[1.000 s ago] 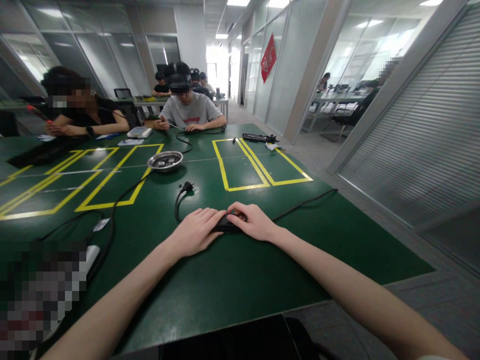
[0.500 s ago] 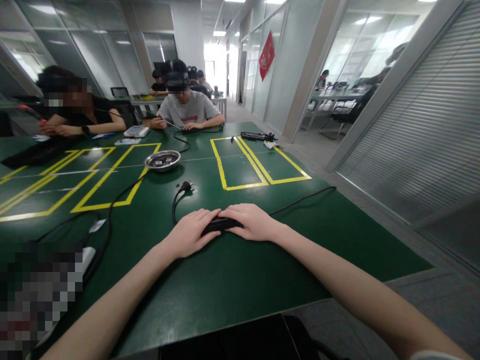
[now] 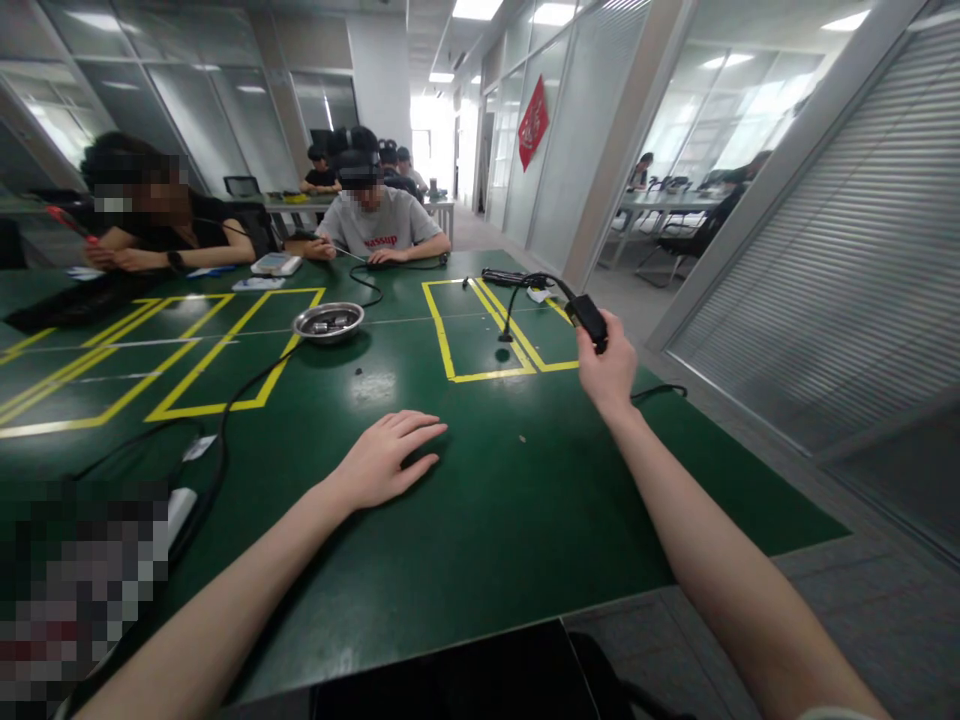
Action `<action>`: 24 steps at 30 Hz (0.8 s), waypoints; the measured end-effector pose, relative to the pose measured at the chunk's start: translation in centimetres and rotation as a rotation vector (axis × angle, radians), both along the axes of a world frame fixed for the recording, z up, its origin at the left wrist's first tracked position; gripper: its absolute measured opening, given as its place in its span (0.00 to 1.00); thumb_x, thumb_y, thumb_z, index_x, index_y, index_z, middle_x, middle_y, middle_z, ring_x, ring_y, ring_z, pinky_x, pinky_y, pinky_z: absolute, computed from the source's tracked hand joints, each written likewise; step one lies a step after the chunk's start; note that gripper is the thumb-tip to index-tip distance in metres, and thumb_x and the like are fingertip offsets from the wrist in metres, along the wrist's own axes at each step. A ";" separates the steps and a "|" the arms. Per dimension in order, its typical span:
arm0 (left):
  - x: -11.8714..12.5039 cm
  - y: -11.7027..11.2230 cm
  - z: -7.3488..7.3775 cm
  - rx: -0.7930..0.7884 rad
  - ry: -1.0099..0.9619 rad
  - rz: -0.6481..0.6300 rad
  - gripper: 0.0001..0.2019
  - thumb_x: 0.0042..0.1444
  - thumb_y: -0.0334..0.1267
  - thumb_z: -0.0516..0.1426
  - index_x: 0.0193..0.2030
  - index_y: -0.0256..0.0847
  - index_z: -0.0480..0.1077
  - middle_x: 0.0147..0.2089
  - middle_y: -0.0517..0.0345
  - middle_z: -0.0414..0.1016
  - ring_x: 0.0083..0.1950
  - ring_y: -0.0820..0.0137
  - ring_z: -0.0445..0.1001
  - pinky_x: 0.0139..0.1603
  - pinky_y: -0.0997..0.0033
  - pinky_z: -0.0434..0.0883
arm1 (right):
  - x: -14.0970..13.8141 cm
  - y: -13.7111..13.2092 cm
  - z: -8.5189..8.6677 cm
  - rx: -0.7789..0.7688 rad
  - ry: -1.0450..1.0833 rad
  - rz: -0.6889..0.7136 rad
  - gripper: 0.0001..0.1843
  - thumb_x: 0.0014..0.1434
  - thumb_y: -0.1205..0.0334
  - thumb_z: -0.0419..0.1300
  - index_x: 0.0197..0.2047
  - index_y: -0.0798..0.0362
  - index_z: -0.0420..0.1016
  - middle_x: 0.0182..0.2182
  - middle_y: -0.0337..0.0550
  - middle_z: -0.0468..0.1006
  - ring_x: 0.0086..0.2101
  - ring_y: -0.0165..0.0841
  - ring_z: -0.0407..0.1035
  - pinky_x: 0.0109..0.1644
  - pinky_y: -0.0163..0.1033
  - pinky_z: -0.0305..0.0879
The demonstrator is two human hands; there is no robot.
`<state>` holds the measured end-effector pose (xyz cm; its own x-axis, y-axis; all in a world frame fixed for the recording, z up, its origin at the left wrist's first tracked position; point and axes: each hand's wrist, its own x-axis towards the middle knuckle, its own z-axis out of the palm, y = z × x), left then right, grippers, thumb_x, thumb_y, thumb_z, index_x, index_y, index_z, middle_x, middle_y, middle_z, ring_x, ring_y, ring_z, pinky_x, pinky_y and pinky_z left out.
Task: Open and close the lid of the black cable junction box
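Note:
My right hand [image 3: 610,372] grips a black power adapter [image 3: 589,318], raised above the table toward the right. A cable with a black plug [image 3: 505,336] at its end hangs from the adapter over a yellow-taped rectangle. Another black cord [image 3: 664,388] runs behind my right wrist toward the table's right edge. My left hand [image 3: 386,462] rests palm down on the green table [image 3: 450,560], fingers spread, holding nothing.
A metal bowl [image 3: 328,322] of small metal parts stands ahead on the left. Beyond my right hand lies a folded black tripod-like item [image 3: 502,276]. A dark cable [image 3: 225,425] crosses the left side. Two people [image 3: 390,220] sit across the table.
My right hand has lifted the adapter off the table and carried it right and forward, its cable and plug trailing. My left hand has let go of it and stays in place.

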<state>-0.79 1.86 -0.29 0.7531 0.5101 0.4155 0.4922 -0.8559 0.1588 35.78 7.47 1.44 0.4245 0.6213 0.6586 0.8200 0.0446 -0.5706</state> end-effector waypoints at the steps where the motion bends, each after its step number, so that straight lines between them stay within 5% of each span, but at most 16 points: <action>1: 0.0 0.0 0.0 -0.009 -0.003 0.005 0.18 0.71 0.42 0.53 0.64 0.42 0.70 0.61 0.47 0.76 0.61 0.58 0.75 0.61 0.52 0.74 | 0.4 0.1 -0.2 0.004 -0.001 -0.013 0.25 0.67 0.52 0.51 0.63 0.52 0.69 0.49 0.53 0.80 0.43 0.48 0.74 0.49 0.48 0.68; 5: 0.0 0.1 0.1 -0.045 -0.009 0.018 0.17 0.70 0.41 0.54 0.63 0.43 0.70 0.60 0.48 0.77 0.60 0.59 0.75 0.60 0.53 0.74 | 1.2 0.4 -1.1 -0.126 -0.025 -0.041 0.27 0.66 0.53 0.52 0.66 0.50 0.68 0.55 0.54 0.77 0.51 0.51 0.72 0.53 0.51 0.68; 15: 0.0 0.0 -0.1 -0.126 0.023 0.040 0.17 0.70 0.42 0.54 0.62 0.42 0.71 0.60 0.48 0.77 0.60 0.59 0.76 0.61 0.54 0.74 | 1.3 0.8 -2.7 -0.578 -0.115 -0.112 0.27 0.67 0.50 0.56 0.67 0.45 0.71 0.53 0.54 0.77 0.49 0.51 0.75 0.50 0.51 0.71; 19: 0.1 0.0 0.0 -0.133 0.037 0.035 0.17 0.70 0.41 0.54 0.62 0.41 0.71 0.60 0.48 0.77 0.60 0.59 0.76 0.61 0.54 0.74 | 0.9 0.8 -2.9 -0.606 -0.176 -0.041 0.29 0.66 0.44 0.58 0.66 0.45 0.73 0.54 0.52 0.77 0.49 0.50 0.75 0.50 0.49 0.72; 24: 0.1 0.0 0.0 -0.129 0.037 0.036 0.17 0.70 0.42 0.54 0.62 0.43 0.71 0.60 0.49 0.78 0.59 0.60 0.76 0.62 0.55 0.74 | 0.7 0.9 -2.9 -0.542 -0.192 -0.043 0.28 0.64 0.51 0.60 0.65 0.47 0.73 0.56 0.51 0.76 0.48 0.47 0.75 0.50 0.47 0.72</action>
<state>-0.64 1.85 -0.25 0.7466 0.5849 0.3169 0.5301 -0.8109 0.2477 36.52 8.42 -1.49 0.3612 0.8763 0.3187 0.9058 -0.2484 -0.3433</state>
